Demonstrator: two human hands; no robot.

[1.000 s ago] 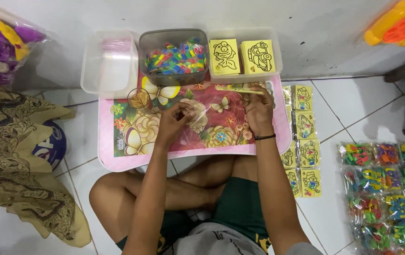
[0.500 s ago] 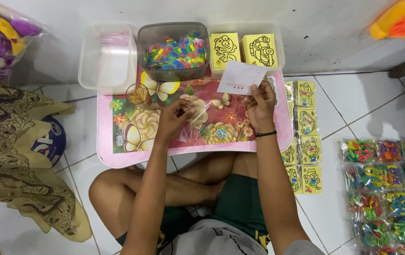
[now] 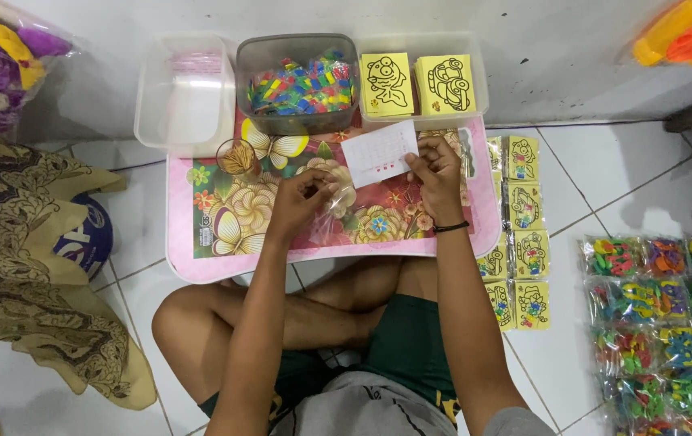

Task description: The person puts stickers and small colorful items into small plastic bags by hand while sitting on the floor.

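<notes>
I sit cross-legged at a low pink table (image 3: 192, 262) with a flower and butterfly print. My right hand (image 3: 436, 173) pinches a small white paper card (image 3: 378, 153) by its right edge and holds it over the table. My left hand (image 3: 301, 202) grips a small clear plastic bag (image 3: 331, 211) against the tabletop. A black band circles my right wrist. Just beyond the card stand a grey tub (image 3: 297, 81) of colourful small pieces and a clear tub (image 3: 475, 69) with yellow picture cards (image 3: 417, 83).
An empty-looking clear tub (image 3: 184, 93) stands at the back left, a small glass cup (image 3: 237, 157) beside it. Yellow packed cards (image 3: 524, 234) and bags of colourful pieces (image 3: 657, 323) lie on the tiled floor to the right. Patterned cloth (image 3: 31, 258) lies left.
My right hand has lifted the white card from the table's far right edge and brought it toward the middle. My left hand stayed on the clear bag.
</notes>
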